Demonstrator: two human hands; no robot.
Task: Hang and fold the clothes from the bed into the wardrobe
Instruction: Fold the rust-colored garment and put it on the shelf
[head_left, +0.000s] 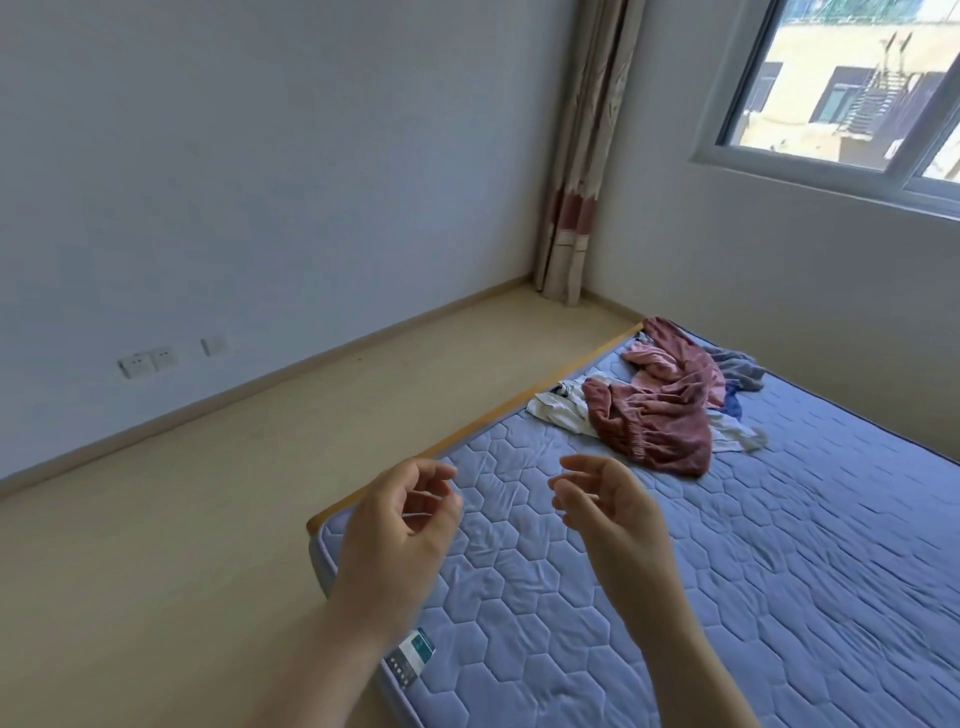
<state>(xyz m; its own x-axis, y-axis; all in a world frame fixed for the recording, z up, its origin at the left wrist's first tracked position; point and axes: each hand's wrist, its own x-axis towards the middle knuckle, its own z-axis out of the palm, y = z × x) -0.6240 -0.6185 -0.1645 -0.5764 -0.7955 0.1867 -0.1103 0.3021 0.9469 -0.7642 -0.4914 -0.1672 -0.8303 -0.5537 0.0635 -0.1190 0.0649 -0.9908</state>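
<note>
Loosely curled and empty, left grip (402, 519), right grip (608, 512), clothes (660, 410) well beyond on bed (753, 571).

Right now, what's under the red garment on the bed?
White cloth shows from under the red garment on both sides, with blue cloth and grey cloth at its far edge. Whatever lies beneath its middle is covered.

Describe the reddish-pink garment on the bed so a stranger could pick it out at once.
Find the blue quilted mattress below the window. At its far end lies a heap of clothes. The reddish-pink garment tops it, the largest piece, with a gathered hem, unlike the white and grey pieces beside it.
</note>
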